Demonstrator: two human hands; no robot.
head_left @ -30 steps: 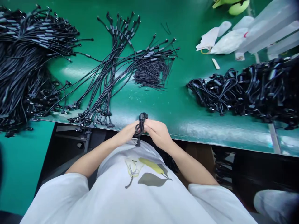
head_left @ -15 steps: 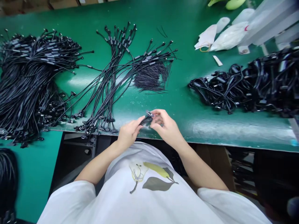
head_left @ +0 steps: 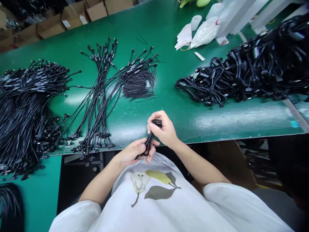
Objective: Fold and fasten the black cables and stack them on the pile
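A folded black cable runs between my two hands just over the table's front edge. My right hand pinches its upper end, where a connector with a metal mouth shows beside the thumb. Lower down, the looped part of the cable lies in my left hand, with the thumb closed over it and the other fingers behind. Ahead on the left, loose black cables fan out on the green table. Beside them lies a pile of short black ties.
A large heap of straight cables covers the left side. Coiled, bundled cables form a long heap on the right. A white plastic bag and a small white strip lie behind it. Cardboard boxes line the far left edge.
The cable has swung from nearly level to steep, its connector end up in my right hand. My left hand has dropped toward my shirt. The whole view has turned and shifted.
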